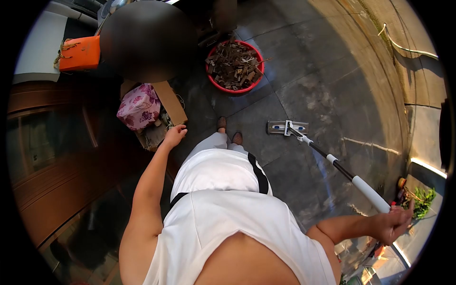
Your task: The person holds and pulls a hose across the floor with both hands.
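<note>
The flat mop (332, 159) is on your right side, its mop head (300, 127) flat on the tile floor (304, 178) ahead of your feet. The head's long axis runs left to right. The pole's long axis runs diagonally from the head back to your right hand (393, 225), so the head end points forward and left. Your right hand is closed around the pole's upper end.

Your left hand (175, 135), fingers loosely bent, is at the corner of the cardboard box (172, 103); you cannot tell whether it grips the edge. A floral-print bundle (139, 107) sits in this box. Farther forward, a red basin (235, 90) holds wood scraps (235, 66).
</note>
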### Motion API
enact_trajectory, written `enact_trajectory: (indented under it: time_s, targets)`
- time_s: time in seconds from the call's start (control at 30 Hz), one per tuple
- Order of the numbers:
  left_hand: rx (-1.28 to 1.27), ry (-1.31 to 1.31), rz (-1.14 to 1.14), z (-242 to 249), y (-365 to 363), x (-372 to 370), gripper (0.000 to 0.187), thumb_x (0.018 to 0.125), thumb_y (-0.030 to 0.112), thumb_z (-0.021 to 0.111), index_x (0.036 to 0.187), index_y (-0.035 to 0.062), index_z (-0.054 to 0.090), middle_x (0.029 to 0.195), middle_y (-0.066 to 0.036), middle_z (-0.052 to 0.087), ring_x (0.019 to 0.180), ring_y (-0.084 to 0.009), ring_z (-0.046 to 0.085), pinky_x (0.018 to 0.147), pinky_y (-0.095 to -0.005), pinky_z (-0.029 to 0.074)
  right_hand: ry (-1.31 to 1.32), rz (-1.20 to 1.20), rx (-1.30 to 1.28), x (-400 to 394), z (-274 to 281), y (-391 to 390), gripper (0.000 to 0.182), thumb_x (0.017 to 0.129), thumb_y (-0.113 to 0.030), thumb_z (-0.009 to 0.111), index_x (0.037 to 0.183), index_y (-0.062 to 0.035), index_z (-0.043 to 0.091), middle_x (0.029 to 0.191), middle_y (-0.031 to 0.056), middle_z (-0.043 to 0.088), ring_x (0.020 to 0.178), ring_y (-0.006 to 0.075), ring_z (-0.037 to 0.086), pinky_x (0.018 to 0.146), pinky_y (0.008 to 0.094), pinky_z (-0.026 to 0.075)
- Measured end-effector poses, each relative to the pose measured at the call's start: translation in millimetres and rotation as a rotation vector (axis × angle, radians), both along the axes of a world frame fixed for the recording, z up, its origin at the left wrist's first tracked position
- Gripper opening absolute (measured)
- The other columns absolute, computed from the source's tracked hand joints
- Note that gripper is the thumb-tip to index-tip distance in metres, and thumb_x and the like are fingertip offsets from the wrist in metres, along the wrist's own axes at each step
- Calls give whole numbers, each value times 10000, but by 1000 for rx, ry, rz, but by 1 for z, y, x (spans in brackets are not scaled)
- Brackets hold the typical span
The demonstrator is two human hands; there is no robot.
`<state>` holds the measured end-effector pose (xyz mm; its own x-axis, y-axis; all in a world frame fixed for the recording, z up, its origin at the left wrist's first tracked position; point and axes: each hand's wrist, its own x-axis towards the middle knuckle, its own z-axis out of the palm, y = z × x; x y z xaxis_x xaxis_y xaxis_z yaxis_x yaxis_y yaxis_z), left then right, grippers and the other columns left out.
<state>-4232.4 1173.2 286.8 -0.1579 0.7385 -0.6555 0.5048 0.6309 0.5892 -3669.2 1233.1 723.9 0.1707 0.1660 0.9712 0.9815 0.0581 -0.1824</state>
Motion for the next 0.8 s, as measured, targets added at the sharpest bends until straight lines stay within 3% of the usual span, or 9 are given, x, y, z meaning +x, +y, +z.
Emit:
enact_trajectory:
  time_s: [0.03, 0.07, 0.17, 0.47, 0.63, 0.8]
  targets:
    - [-15, -62, 44, 5, 7, -1, 367, 877, 272, 628, 1161, 39, 619, 968, -127, 685, 876, -246, 659, 788, -344, 506, -21, -36, -23, -10, -1, 8, 359, 937, -76, 515, 689, 176, 574, 846, 283, 670, 427, 132, 452, 390, 232, 381]
    - [-35, -87, 68, 7, 14, -4, 360, 887, 253, 622, 1164, 24, 613, 970, -127, 682, 871, -233, 659, 790, -329, 506, -21, -2, -44, -16, -5, 13, 395, 979, -149, 497, 818, 190, 620, 880, 221, 693, 459, 119, 459, 425, 232, 417]
    - [164, 64, -151, 24, 46, -6, 372, 886, 258, 625, 1171, 18, 606, 937, -123, 676, 854, -219, 657, 786, -318, 505, -50, -41, -20, -51, -11, 41, 395, 959, -151, 527, 742, 168, 613, 837, 267, 678, 426, 131, 451, 392, 230, 379]
    - [217, 0, -153, 52, 112, 2, 344, 881, 246, 621, 1165, 51, 615, 839, -93, 665, 754, -198, 637, 711, -308, 497, -17, 39, -30, -100, -22, 69, 355, 940, -149, 565, 754, 147, 630, 842, 243, 687, 440, 114, 445, 402, 217, 366]
    - [244, 50, -218, 38, 122, -10, 348, 876, 249, 621, 1164, 55, 618, 885, -104, 677, 791, -209, 641, 744, -313, 498, 13, 39, 34, -107, -28, 62, 353, 941, -130, 555, 735, 149, 619, 841, 244, 687, 441, 108, 445, 404, 217, 362]
    - [196, 25, -147, -17, 115, -54, 344, 873, 247, 621, 1159, 57, 623, 914, -109, 680, 827, -218, 646, 763, -321, 498, 1, 94, -19, -111, -30, 57, 334, 938, -121, 557, 755, 150, 626, 826, 227, 688, 446, 101, 436, 413, 220, 360]
